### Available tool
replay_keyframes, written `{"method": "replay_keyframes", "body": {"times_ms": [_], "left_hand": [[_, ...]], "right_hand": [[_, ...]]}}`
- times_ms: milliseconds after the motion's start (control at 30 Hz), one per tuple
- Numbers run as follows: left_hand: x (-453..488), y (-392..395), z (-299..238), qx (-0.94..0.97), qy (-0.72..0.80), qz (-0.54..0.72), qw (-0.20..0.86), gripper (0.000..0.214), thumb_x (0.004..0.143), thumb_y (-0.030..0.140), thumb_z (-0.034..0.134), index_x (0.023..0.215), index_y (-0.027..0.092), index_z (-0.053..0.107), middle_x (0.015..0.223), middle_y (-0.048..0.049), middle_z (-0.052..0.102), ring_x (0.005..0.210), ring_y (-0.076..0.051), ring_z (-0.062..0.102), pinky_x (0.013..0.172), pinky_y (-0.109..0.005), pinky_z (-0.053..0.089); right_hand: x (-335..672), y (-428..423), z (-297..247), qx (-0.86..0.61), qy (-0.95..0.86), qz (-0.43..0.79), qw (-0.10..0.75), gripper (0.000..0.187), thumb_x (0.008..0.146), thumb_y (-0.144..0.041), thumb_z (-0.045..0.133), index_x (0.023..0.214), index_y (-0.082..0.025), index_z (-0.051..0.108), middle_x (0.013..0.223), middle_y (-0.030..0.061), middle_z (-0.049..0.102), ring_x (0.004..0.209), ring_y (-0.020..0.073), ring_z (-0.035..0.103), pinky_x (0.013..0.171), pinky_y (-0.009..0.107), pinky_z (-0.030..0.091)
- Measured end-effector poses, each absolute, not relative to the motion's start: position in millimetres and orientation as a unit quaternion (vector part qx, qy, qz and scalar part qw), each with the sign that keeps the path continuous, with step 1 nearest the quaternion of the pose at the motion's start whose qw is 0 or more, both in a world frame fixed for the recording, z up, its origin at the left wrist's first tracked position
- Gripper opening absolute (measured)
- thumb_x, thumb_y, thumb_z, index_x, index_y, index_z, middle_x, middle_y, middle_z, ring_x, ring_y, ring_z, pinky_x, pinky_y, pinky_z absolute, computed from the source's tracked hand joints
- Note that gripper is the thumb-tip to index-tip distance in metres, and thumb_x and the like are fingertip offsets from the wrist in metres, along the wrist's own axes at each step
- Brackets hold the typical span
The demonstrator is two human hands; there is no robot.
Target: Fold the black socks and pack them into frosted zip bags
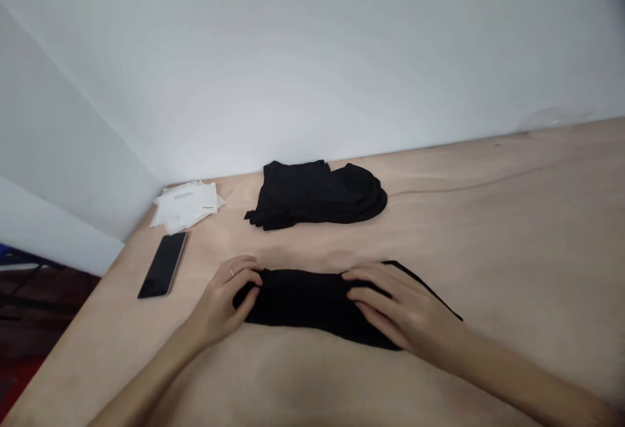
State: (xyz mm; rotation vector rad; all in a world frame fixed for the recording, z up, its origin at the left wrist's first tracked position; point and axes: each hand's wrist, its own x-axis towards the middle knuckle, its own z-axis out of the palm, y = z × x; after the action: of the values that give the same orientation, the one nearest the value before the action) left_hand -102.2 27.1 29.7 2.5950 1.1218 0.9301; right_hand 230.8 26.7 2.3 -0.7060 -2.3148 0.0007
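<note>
A black sock [303,300] lies flat on the wooden table [512,232] right in front of me. My left hand [227,297] rests at the sock's left end, its fingers curled onto the fabric edge. My right hand [398,306] lies flat on the sock's right part, fingers stretched out and pressing down. Farther back sits a pile of black socks [317,194].
A dark phone [163,264] lies near the table's left edge. Behind it sits a stack of white packets [188,204] by the corner. A white wall [312,56] runs along the table's far side. The floor drops away at the left.
</note>
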Motion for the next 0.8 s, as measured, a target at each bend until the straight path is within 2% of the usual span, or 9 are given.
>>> {"method": "replay_keyframes", "body": {"times_ms": [67,233,400,467,533,600,700,800], "left_hand": [[-105.8,14.7,29.2,0.889,0.356,0.278,0.068,0.019,0.095,0.004,0.052,0.102,0.020,0.059,0.109,-0.0084,0.068,0.111,-0.023,0.062,0.096,-0.038,0.051],[-110.5,-3.6,21.6,0.915,0.345,0.201,0.065,0.007,0.095,0.012,0.056,0.091,0.018,0.059,0.098,-0.0083,0.067,0.100,-0.025,0.063,0.092,-0.044,0.049],[-99.8,-1.3,26.2,0.902,0.340,0.265,0.027,0.007,0.095,0.011,0.057,0.095,0.017,0.060,0.090,-0.0075,0.066,0.090,-0.023,0.063,0.085,-0.040,0.052],[-90.3,0.4,32.2,0.898,0.337,0.282,0.013,0.012,0.097,0.010,0.056,0.106,0.015,0.062,0.102,-0.0113,0.068,0.101,-0.024,0.063,0.090,-0.041,0.053],[-79.7,1.0,35.6,0.908,0.330,0.258,0.005,0.025,0.100,0.016,0.054,0.123,0.014,0.060,0.123,-0.0171,0.065,0.121,-0.029,0.058,0.101,-0.046,0.052],[-70.2,1.1,33.3,0.924,0.329,0.195,-0.001,0.044,0.102,0.025,0.053,0.144,0.013,0.050,0.147,-0.0215,0.053,0.139,-0.035,0.046,0.109,-0.054,0.046],[-62.4,1.6,18.2,0.933,0.347,0.092,0.003,0.071,0.101,0.043,0.058,0.162,0.021,0.028,0.166,-0.0199,0.027,0.151,-0.044,0.028,0.114,-0.069,0.033],[-63.0,2.4,-0.6,0.927,0.370,0.048,0.033,0.082,0.099,0.049,0.060,0.165,0.028,0.017,0.171,-0.0150,0.015,0.154,-0.044,0.019,0.116,-0.072,0.027]], "right_hand": [[232.2,12.9,-0.5,-0.248,-0.906,-0.040,0.341,0.022,0.095,0.000,0.051,0.102,-0.012,0.067,0.108,0.0140,0.073,0.105,0.0256,0.067,0.087,0.040,0.057],[232.9,-6.7,-8.8,-0.216,-0.930,-0.089,0.285,0.038,0.100,-0.002,0.037,0.103,-0.014,0.073,0.098,0.0086,0.078,0.089,0.0225,0.070,0.082,0.040,0.056],[227.9,-6.0,0.0,-0.242,-0.921,-0.059,0.301,0.030,0.104,-0.016,0.044,0.100,-0.015,0.074,0.094,0.0082,0.078,0.090,0.0236,0.070,0.082,0.039,0.056],[225.1,-3.9,7.3,-0.248,-0.921,-0.052,0.295,0.028,0.105,-0.023,0.047,0.107,-0.013,0.073,0.105,0.0110,0.078,0.100,0.0255,0.070,0.086,0.040,0.057],[222.6,-1.3,11.1,-0.248,-0.927,-0.056,0.276,0.031,0.103,-0.027,0.051,0.123,-0.011,0.069,0.126,0.0150,0.072,0.118,0.0290,0.065,0.095,0.042,0.056],[221.4,1.9,7.9,-0.249,-0.935,-0.054,0.247,0.049,0.100,-0.035,0.057,0.143,-0.011,0.057,0.147,0.0184,0.058,0.135,0.0344,0.054,0.102,0.049,0.052],[223.2,7.6,-8.4,-0.259,-0.946,-0.015,0.193,0.080,0.094,-0.052,0.064,0.161,-0.020,0.032,0.164,0.0184,0.035,0.150,0.0422,0.033,0.110,0.065,0.040],[227.5,12.4,-25.5,-0.276,-0.948,0.058,0.145,0.082,0.097,-0.059,0.058,0.164,-0.028,0.021,0.167,0.0147,0.028,0.153,0.0409,0.024,0.113,0.071,0.033]]}}
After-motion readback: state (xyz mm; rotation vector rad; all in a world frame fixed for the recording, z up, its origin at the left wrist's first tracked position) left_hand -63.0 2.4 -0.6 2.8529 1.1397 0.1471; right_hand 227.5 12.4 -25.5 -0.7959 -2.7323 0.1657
